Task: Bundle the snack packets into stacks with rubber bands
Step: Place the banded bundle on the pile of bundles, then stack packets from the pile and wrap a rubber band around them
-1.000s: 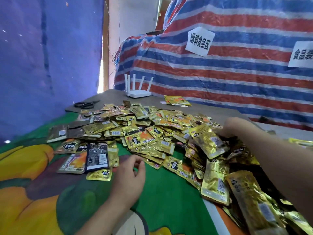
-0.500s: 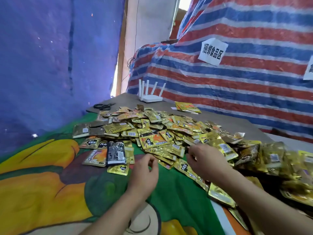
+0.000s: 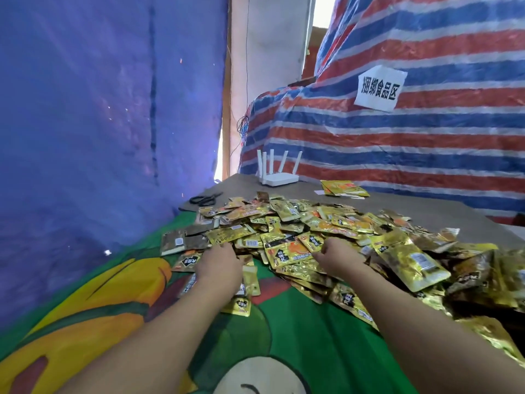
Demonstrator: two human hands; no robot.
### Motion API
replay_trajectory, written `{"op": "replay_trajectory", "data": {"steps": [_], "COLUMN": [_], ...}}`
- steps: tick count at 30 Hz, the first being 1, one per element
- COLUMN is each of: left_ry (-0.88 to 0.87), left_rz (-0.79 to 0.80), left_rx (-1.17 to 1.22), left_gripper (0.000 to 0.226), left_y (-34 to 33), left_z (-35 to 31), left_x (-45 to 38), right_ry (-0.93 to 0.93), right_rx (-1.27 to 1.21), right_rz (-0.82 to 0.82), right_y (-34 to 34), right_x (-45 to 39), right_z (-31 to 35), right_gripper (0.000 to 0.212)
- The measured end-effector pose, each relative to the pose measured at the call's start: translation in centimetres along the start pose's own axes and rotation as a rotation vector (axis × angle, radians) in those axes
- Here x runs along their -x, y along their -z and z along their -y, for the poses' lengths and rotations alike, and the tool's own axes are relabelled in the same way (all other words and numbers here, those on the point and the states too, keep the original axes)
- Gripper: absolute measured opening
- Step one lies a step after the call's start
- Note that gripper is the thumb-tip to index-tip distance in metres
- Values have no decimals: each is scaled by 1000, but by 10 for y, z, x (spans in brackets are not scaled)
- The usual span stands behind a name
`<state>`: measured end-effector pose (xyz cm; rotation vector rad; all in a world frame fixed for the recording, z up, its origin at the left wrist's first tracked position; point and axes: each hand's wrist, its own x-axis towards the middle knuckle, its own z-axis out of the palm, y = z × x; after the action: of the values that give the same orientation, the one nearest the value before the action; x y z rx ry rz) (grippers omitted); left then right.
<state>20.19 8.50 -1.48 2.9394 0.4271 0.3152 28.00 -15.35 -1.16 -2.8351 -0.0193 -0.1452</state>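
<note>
While both hands are down in the near edge of the packets (image 3: 326, 231), the step looks like gathering a first handful to square into a stack. The left hand (image 3: 220, 265) lies knuckles-up over a few packets on the green cloth (image 3: 298, 336), fingers curled down onto them; whether it has pinched any I cannot tell. The right hand (image 3: 336, 255) is curled at the foot of the heap, fingers tucked under or against a big gold packet (image 3: 287, 253); again, a firm grip or mere touch I cannot tell.

To do this well, I would pick packets of one kind and size, turn them the same way up, and tap the edges level on the table (image 3: 426, 211) before banding; the foil looks slippery, so a loose stack would likely fan out. Lifting from the heap's edge rather than its middle should keep the rest from sliding toward the lap.

Counting: two hands; one heap, its packets too many and too overlapped to number, certainly many dozens, spread from the cloth to the bare table on the right. One small separate lot of yellow packets (image 3: 343, 188) lies apart at the back. One pair of scissors (image 3: 205, 199), one white router (image 3: 278, 177) with five antennas, one paper sign (image 3: 380, 88) on the striped tarp (image 3: 412, 143). Rubber bands: none that I can make out.
</note>
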Motion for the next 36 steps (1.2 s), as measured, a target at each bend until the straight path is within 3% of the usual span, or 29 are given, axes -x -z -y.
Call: {"op": "replay_trajectory", "data": {"steps": [8,11,14,17,20,22,25,29,32,34,36], "left_ry": [178,219,160,112,99,96,92,48,44,62,80], "left_rz": [128,218,264,334,420,506,456,322,266,278,292], "left_rx": [135,197,175,196,392,503,527,290,136,60,38], "left_gripper": [72,58,35,51,68,56,22,30,46,59,55], "left_y": [-27,-20,-7,6,16,21,24,10,-6,-13,-14], "left_z": [9,8,11,23,42,49,47,21,8,5,5], "left_x": [-7,-6,-2,8,23,35,44,45,46,47,48], "right_ry": [-53,-102,-92,-81,-35,24,133,224,310,350,346], "right_rx": [202,145,121,55,65,59,-23,-40,57,142,171], "right_rz": [2,129,248,341,461,531,429,207,194,220,292], "right_y": [-29,-18,-7,7,14,13,15,7,-6,-9,-8], "right_x": [-18,-18,-9,16,49,69,72,41,20,8,-2], "right_z": [6,10,8,0,-14,-18,-4,24,36,40,42], "right_gripper": [58,61,53,39,30,29,31,38,52,47,41]}}
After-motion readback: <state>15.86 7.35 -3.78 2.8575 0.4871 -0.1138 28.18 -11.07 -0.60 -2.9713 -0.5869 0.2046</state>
